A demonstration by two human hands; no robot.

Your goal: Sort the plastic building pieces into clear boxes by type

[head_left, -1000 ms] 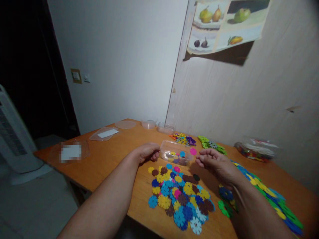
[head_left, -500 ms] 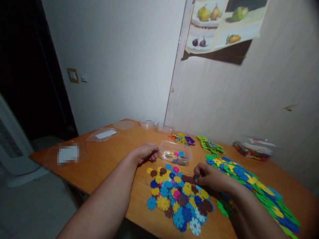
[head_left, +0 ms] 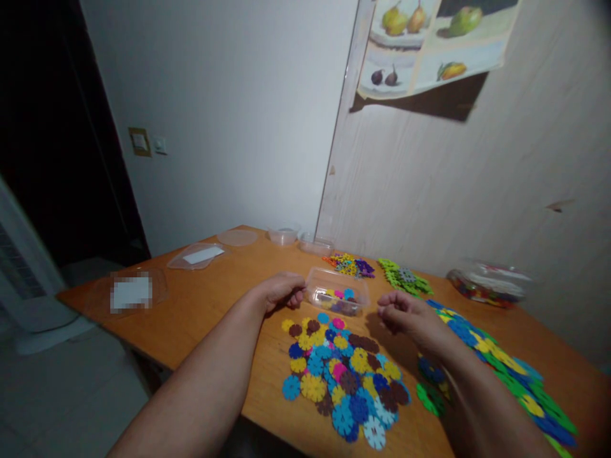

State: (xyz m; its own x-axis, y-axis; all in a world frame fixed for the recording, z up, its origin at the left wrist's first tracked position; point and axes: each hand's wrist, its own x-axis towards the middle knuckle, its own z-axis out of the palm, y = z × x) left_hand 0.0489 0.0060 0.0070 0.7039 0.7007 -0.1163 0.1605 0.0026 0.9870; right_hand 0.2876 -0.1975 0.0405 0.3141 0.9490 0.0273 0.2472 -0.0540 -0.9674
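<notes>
Right hand (head_left: 401,313): up from the right edge of the flower-disc pile (head_left: 347,381) to just beside the right end of the clear plastic container (head_left: 329,278); thumb and fingers drawn close, whether around anything I cannot tell.
Dark disc: pinched half a second ago, now out of sight; I read this as one piece lifted off the pile toward the container.
Container: just right of centre in the frame, a few coloured discs (head_left: 338,294) inside.
Left hand (head_left: 285,291): unmoved, fingers curled narrow at the container's left rim, seemingly holding it.
Pile: lower centre, blue, yellow, brown and pink, many overlapping.
Large interlocking pieces (head_left: 499,350): lower right, partly behind the right forearm.
Green pieces (head_left: 405,278): right of centre, beyond the right hand.
Plastic lids (head_left: 237,238): left of centre, lying flat.
</notes>
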